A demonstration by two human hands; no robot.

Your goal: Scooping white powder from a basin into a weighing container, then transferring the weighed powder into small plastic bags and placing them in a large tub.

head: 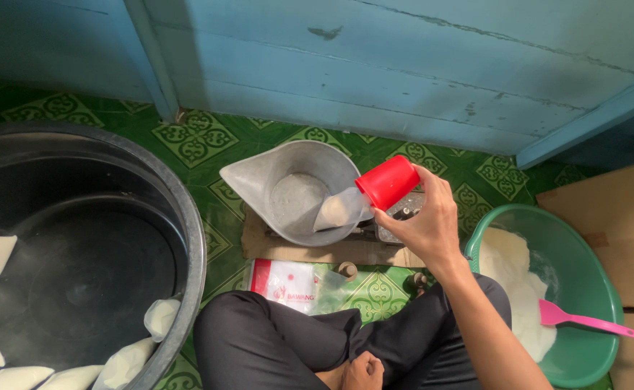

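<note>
I see the right hand (422, 227) clasping a red cup (388, 182), tipped mouth-down toward 9 o'clock so its white powder falls into a small clear bag (337, 210) lying in the metal scoop pan (288, 189), which sits on a scale. The left hand (364, 372) rests curled shut at 6 o'clock on my lap, holding nothing. At 3 o'clock, a green basin (591, 285) of powder with a pink spatula (584, 320); at 9 o'clock, a black tub (187, 238) with filled bags (159, 318). A flat packet (288, 285) lies on the floor before my knees.
</note>
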